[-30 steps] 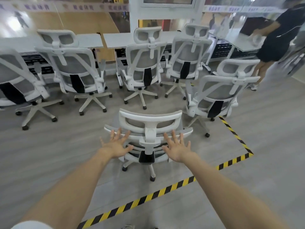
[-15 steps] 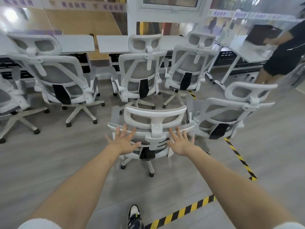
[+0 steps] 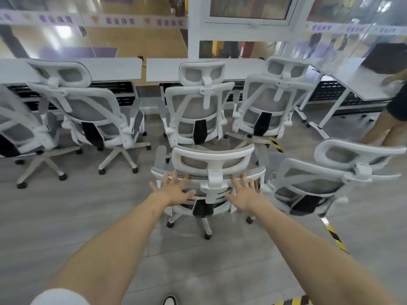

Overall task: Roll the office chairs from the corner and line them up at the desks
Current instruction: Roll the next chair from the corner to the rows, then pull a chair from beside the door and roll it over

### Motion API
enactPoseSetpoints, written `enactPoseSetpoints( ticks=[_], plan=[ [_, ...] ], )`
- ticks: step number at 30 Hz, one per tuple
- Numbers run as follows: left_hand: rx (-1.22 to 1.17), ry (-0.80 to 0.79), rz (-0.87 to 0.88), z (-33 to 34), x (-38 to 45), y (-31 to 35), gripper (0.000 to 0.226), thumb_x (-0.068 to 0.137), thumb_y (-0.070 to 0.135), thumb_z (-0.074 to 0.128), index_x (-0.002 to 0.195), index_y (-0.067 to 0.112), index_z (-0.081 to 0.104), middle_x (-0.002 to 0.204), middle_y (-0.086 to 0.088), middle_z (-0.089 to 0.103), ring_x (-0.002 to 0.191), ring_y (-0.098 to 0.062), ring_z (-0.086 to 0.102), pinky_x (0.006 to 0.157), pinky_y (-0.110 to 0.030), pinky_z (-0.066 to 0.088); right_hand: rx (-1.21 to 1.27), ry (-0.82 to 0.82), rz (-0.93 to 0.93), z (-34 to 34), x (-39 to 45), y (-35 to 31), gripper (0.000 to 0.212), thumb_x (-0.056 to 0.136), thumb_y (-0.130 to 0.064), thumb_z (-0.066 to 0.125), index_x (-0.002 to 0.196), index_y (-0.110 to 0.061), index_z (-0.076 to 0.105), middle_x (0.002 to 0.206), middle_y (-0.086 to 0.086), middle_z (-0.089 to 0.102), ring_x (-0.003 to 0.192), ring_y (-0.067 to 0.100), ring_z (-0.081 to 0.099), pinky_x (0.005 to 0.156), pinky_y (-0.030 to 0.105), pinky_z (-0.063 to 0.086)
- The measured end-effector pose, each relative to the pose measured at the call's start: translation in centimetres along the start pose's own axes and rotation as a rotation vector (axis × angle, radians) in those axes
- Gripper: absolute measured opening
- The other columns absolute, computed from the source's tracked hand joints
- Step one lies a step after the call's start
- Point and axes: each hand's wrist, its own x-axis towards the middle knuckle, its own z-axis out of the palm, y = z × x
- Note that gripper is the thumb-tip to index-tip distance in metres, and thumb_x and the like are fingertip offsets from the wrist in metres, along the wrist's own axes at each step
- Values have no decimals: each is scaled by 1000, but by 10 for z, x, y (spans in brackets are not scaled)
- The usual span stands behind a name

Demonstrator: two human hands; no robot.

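Head view: spread, straight fingers of left hand and right hand press the pushed chair backrest, gripping nothing. Directly ahead stands the centre chair at the desk; collision is likely. Side chair crowds its right.

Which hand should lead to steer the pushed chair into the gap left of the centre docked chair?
Right, probably. Both the left hand and right hand lie open on the pushed chair, either side of its spine. The centre docked chair is straight ahead, so pushing harder from the right should swing it left.
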Motion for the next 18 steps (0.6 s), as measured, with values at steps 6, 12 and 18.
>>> enactPoseSetpoints(
  ticks=[6,12,18],
  plan=[
    [-7,150,-24,8,-30,39,62,104,60,33,162,42,21,173,-1,11,158,-27,13,119,-65,15,-79,189,-171,-22,-14,-4,38,97,-45,42,121,-24,62,127,6,65,115,30,58,89,45,45],
    [-78,373,-141,50,-112,44,45,107,49,30,151,41,41,142,3,56,128,-25,54,103,-48,42,-118,235,-398,-16,-60,-33,33,100,-44,43,108,-19,63,106,4,65,98,30,62,73,39,47],
    [-97,448,-389,92,-211,-11,46,107,48,33,142,26,51,142,-3,56,122,-29,59,102,-44,42,-278,217,-673,13,-118,-110,30,102,-43,43,102,-21,62,102,4,66,98,29,64,83,42,53]
  ],
)
